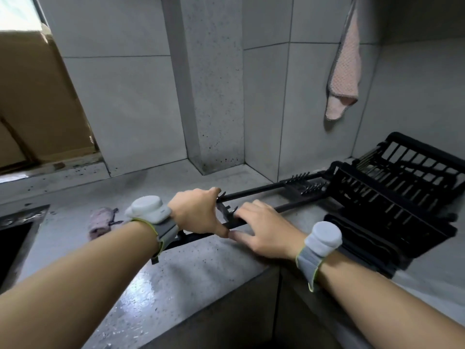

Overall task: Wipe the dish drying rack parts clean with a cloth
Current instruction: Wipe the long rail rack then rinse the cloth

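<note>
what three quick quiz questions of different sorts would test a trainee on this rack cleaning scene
1. True or false: the left hand holds a cloth.
2. Where does the small crumpled cloth lie? A) on the counter, left of both hands B) inside the black basket C) under the right hand
3. Fill in: a pink towel hangs on the ____.

Key
1. False: it grips the end of the black rack frame.
2. A
3. wall
</note>
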A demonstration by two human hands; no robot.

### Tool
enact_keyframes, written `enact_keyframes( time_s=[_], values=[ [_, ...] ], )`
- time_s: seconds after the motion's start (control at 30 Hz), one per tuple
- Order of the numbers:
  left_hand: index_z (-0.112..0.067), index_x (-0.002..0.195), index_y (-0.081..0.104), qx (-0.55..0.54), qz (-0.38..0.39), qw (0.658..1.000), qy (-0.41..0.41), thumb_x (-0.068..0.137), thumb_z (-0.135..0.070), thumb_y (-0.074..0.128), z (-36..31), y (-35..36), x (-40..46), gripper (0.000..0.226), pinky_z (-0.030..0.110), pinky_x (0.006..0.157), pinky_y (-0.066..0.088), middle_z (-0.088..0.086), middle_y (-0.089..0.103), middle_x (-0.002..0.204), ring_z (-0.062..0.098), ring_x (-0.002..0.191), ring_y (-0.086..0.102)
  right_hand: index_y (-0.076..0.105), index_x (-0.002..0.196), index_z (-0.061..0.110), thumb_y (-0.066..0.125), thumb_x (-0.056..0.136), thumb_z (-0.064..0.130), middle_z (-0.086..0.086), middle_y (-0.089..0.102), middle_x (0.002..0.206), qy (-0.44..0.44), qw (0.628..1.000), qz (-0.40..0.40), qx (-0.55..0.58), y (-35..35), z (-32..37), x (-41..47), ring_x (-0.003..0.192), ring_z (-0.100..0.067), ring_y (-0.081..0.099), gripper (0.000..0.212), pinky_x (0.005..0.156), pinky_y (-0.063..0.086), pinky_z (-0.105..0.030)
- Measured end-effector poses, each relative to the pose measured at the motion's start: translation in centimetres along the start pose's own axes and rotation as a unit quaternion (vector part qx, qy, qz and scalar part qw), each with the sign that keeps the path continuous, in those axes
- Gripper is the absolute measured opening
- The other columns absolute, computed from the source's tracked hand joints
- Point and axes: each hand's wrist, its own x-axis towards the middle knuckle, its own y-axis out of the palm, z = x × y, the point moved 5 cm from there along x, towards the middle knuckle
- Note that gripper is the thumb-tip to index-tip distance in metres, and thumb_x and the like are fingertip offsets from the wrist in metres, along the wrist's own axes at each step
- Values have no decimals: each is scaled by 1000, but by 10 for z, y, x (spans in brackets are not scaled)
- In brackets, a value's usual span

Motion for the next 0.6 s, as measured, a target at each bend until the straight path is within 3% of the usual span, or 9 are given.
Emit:
enact_keyframes(
  time_s=[0.07,0.17,0.3,0.43,0.6],
  values=[
    [-21,133,42,8,-11,1000,5,53,-79,70,-10,2,10,103,38,82,55,0,68,113,27,98,65,58,101,25,50,94,54,7,56,97,43,998,-6,42,-2,-11,-4,94,-16,46,30,84,34,-31],
    [-20,123,45,7,-13,1000,11,54,-78,70,-32,10,24,94,35,73,51,-1,67,105,26,89,63,56,92,25,46,94,60,8,61,91,178,978,-30,109,-3,-39,-8,97,-19,52,36,80,38,-34],
    [-19,111,47,3,-33,999,19,60,-69,70,-52,15,34,75,32,68,47,-1,64,95,26,79,59,56,101,25,46,91,65,3,67,103,240,970,12,44,4,-54,-2,109,-24,52,42,98,35,-42],
    [-22,127,43,-5,-10,999,35,60,-79,68,-51,10,39,91,39,81,54,0,63,113,27,98,62,55,84,25,49,92,58,7,67,93,257,963,5,78,1,-61,4,107,-22,52,34,99,30,-42],
    [-32,151,29,-17,87,994,65,62,-87,65,-41,-14,27,111,49,108,43,2,44,147,29,132,43,60,85,23,56,89,52,9,66,91,286,955,-5,82,-5,-74,3,106,-19,56,29,98,31,-38]
  ],
)
